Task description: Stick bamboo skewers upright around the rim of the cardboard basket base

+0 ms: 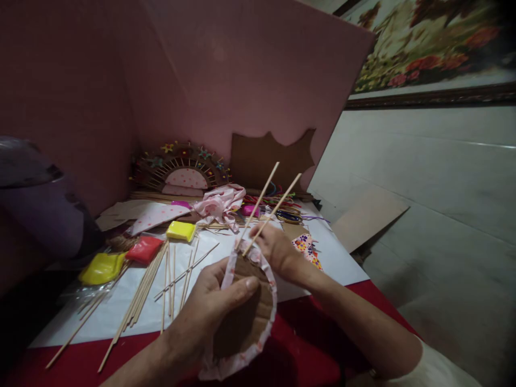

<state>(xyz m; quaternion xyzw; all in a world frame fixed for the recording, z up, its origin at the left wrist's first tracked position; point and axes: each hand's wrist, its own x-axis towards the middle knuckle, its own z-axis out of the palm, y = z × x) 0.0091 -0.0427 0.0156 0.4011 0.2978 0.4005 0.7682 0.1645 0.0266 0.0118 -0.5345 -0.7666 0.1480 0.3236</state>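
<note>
Two bare hands work over a table. The left hand grasps a rounded brown card, thumb flat on its face; the card is raised and tilted in front of the person, its rim wrapped in pink cloth. The right hand has its fingers against the nearer of two thin sticks, low down; whether it is pinched or only steadied, I cannot tell. Both sticks slant up from the card's top edge.

The sticks look easy to tip: their length rises well above a small foot, so a nudge could lever one askew or off. Pressing hard there might bend the card or lift the gathered cloth, since only the left hand appears to support it.

Beyond, on white paper, lie loose sticks, a red packet, a yellow packet, crumpled fabric and scissors. A low sweep of the left forearm could scatter the loose sticks.
</note>
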